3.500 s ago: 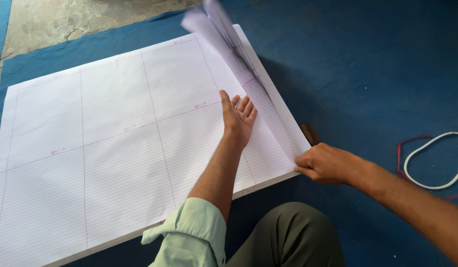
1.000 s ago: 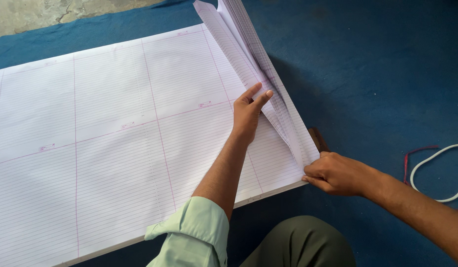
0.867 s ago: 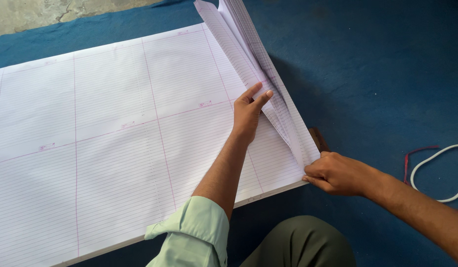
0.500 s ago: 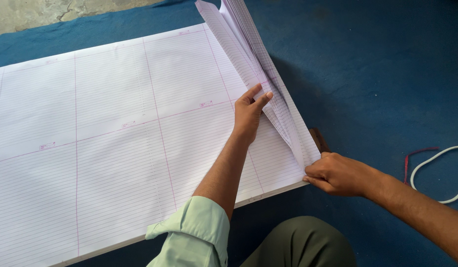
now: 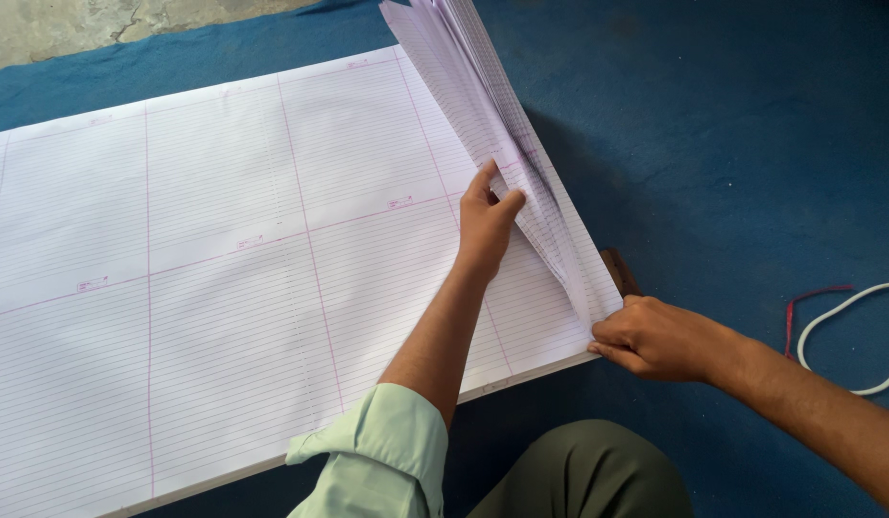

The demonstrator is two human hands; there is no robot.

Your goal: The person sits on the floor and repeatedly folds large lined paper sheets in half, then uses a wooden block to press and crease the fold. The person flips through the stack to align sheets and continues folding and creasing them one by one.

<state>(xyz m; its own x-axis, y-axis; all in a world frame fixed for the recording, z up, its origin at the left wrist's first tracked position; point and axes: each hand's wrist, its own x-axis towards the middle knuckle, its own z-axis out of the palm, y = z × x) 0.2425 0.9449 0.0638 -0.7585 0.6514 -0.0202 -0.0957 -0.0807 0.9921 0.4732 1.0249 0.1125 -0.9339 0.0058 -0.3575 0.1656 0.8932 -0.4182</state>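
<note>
Lying on blue mat (image 5: 732, 144): ruled sheets (image 5: 224, 269).

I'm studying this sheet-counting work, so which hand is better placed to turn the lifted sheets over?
Probably the left hand: its fingers already press into the raised fan of ruled white paper sheets. The right hand is pinching the stack's near corner.

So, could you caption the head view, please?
Left hand lifts ruled sheets while right hand pinches the stack's corner.
</note>
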